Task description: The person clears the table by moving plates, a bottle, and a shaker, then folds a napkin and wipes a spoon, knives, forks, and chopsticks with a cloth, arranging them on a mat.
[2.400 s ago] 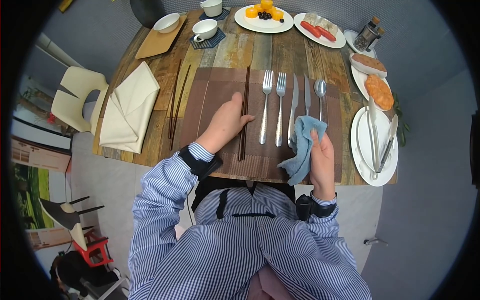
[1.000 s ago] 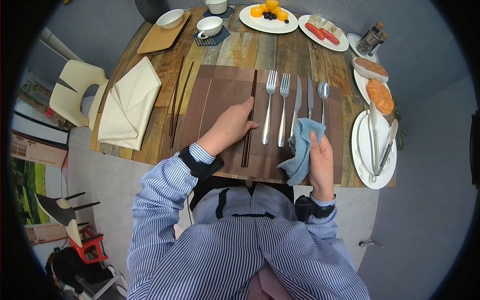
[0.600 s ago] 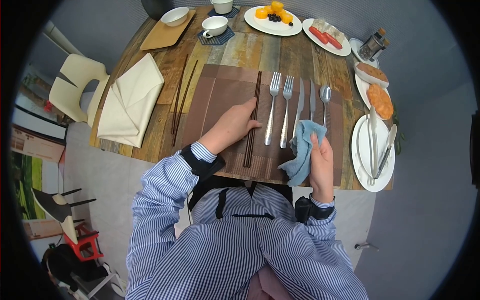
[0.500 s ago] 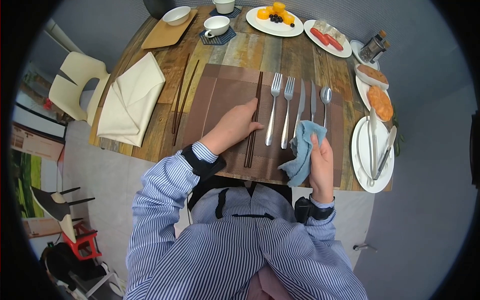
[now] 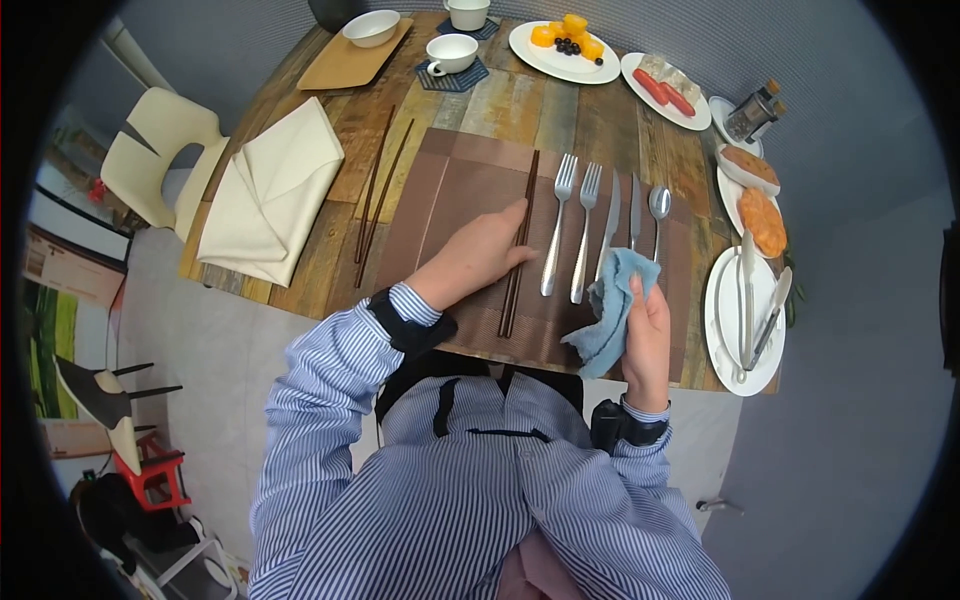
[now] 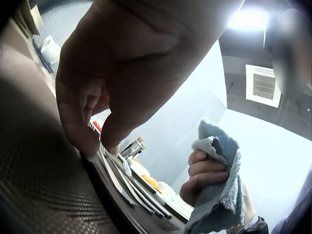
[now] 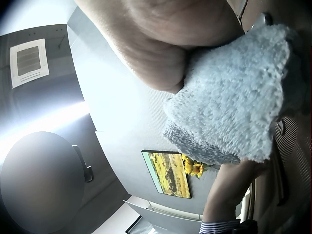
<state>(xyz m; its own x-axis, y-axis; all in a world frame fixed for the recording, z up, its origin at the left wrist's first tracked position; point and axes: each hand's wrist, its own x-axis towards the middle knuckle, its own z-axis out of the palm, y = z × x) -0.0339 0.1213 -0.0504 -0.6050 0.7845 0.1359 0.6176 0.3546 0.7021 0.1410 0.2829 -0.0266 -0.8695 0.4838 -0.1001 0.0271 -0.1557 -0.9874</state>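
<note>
My left hand [image 5: 472,257] pinches a pair of dark brown chopsticks [image 5: 512,305] between thumb and fingers; they lie lengthwise on the brown placemat [image 5: 450,170]. Under the palm side, the left wrist view shows thumb and fingertip close together low over the mat. A crumpled light blue cloth [image 5: 605,318] is held in my right hand [image 5: 648,345], over the near right part of the mat. Two forks [image 5: 556,232], two knives [image 5: 611,225] and a spoon [image 5: 660,203] stand in a row right of the chopsticks. The cloth covers the lower ends of the knives.
Left of the mat lie another pair of chopsticks [image 5: 372,190] and a folded cream napkin [image 5: 270,195]. A wooden tray [image 5: 345,65] with a bowl, cups, and plates of fruit [image 5: 570,65], sausages and bread line the far side. Tongs [image 5: 747,300] rest on plates at right.
My left hand has drawn the chopsticks slightly right and nearer, closer to the forks. The head view has shifted and turned a little. My right hand keeps holding the cloth in place.
</note>
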